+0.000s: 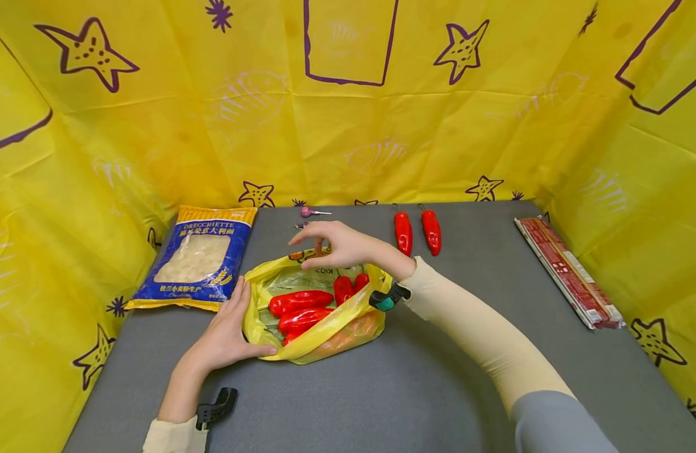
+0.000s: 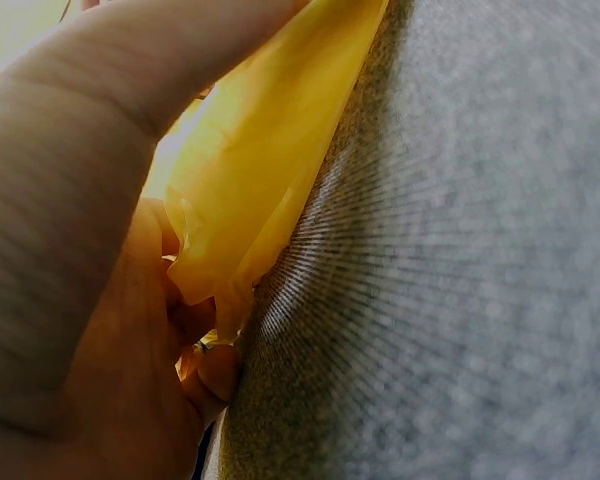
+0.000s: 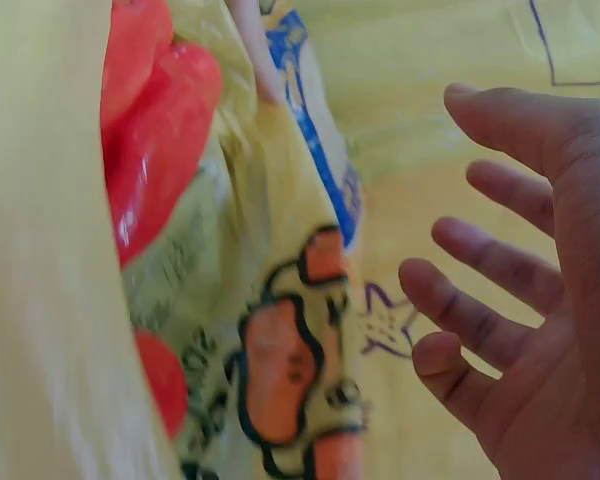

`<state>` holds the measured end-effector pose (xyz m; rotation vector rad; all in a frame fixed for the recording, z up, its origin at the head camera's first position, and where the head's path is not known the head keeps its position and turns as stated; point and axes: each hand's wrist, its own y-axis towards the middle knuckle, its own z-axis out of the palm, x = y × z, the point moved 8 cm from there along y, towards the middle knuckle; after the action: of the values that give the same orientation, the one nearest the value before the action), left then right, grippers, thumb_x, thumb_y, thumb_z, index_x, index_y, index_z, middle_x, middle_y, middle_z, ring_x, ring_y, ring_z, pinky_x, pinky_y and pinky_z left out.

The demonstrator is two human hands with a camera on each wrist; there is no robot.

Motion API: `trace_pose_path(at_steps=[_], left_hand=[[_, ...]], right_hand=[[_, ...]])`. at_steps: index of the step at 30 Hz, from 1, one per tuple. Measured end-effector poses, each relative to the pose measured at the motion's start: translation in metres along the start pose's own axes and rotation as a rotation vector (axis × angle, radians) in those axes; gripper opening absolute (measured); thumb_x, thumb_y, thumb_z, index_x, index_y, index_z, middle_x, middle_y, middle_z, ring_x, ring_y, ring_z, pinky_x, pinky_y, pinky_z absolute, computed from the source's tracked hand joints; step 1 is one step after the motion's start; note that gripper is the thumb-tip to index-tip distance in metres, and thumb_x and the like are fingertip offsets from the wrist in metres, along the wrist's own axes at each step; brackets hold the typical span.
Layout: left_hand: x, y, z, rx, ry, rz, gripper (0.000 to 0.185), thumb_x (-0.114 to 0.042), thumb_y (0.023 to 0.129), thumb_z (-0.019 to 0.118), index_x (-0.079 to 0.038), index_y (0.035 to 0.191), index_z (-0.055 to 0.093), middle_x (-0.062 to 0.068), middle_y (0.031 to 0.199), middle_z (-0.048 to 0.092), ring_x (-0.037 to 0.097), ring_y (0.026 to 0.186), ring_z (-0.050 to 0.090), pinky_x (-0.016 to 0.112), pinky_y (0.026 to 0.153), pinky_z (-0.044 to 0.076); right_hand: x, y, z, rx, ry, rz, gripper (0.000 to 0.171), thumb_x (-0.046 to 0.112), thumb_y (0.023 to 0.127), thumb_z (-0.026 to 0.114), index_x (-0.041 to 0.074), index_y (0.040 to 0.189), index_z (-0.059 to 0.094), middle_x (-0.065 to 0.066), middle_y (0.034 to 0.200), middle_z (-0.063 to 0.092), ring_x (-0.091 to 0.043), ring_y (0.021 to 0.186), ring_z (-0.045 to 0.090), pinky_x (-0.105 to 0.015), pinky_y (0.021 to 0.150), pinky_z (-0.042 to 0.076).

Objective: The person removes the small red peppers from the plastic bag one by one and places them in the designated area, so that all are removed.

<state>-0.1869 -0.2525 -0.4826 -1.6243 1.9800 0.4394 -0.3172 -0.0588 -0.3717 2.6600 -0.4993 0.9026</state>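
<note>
A yellow plastic bag (image 1: 338, 332) lies with its mouth spread, holding several glossy red peppers (image 1: 300, 303). My left hand (image 1: 226, 327) holds the bag's left side, thumb along the near rim and fingers at the outer side; yellow plastic (image 2: 265, 150) shows between thumb and fingers in the left wrist view. Over the bag's far rim hovers my right hand (image 1: 343, 245), its fingers spread and loosely bent, with nothing in them. The right wrist view shows that hand (image 3: 540, 270) apart from the bag's printed rim (image 3: 290, 370). Two more red peppers (image 1: 403, 233) lie behind the right forearm.
A blue and yellow orecchiette pasta bag (image 1: 195, 258) lies to the left. A small lollipop (image 1: 307, 212) is near the back edge, with another small dark item (image 1: 301, 224) before it. A long red packet (image 1: 569, 270) lies at the right. Yellow patterned cloth (image 1: 348, 145) surrounds the grey table (image 1: 438, 402).
</note>
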Motion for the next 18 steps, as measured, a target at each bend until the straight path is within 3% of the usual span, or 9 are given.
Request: trace_pose_path(at_steps=[3, 7, 11, 18], left_hand=[[0.001, 0.000, 0.001, 0.004, -0.004, -0.004, 0.151, -0.065, 0.069, 0.093, 0.003, 0.168, 0.001, 0.025, 0.176, -0.008, 0.059, 0.157, 0.009, 0.081, 0.117, 0.018], [0.001, 0.001, 0.001, 0.007, -0.002, -0.002, 0.150, -0.065, 0.070, 0.093, 0.004, 0.168, 0.002, 0.024, 0.176, -0.009, 0.058, 0.157, 0.008, 0.080, 0.118, 0.017], [0.001, 0.001, 0.002, 0.007, -0.001, 0.004, 0.150, -0.065, 0.070, 0.093, 0.005, 0.167, 0.003, 0.025, 0.176, -0.009, 0.057, 0.158, 0.007, 0.080, 0.118, 0.017], [0.001, 0.000, 0.002, 0.005, -0.004, 0.006, 0.150, -0.064, 0.070, 0.093, 0.005, 0.168, 0.003, 0.025, 0.176, -0.009, 0.058, 0.157, 0.008, 0.081, 0.117, 0.018]], right_hand=[[0.003, 0.012, 0.016, 0.066, 0.033, -0.007, 0.044, 0.027, 0.097, 0.080, 0.010, 0.137, 0.070, -0.008, 0.128, 0.072, -0.018, 0.081, 0.061, -0.026, 0.071, 0.050], [0.008, 0.027, 0.038, 0.151, 0.076, -0.024, 0.039, 0.024, 0.097, 0.080, 0.006, 0.131, 0.073, -0.007, 0.115, 0.075, -0.019, 0.078, 0.060, -0.023, 0.068, 0.048], [0.010, 0.042, 0.059, 0.244, 0.096, -0.030, 0.034, 0.024, 0.097, 0.079, 0.006, 0.126, 0.076, -0.001, 0.105, 0.077, -0.017, 0.079, 0.063, -0.022, 0.071, 0.051], [0.011, 0.058, 0.082, 0.364, 0.078, 0.009, 0.031, 0.023, 0.099, 0.077, 0.008, 0.127, 0.076, 0.001, 0.104, 0.076, -0.016, 0.082, 0.065, -0.021, 0.077, 0.053]])
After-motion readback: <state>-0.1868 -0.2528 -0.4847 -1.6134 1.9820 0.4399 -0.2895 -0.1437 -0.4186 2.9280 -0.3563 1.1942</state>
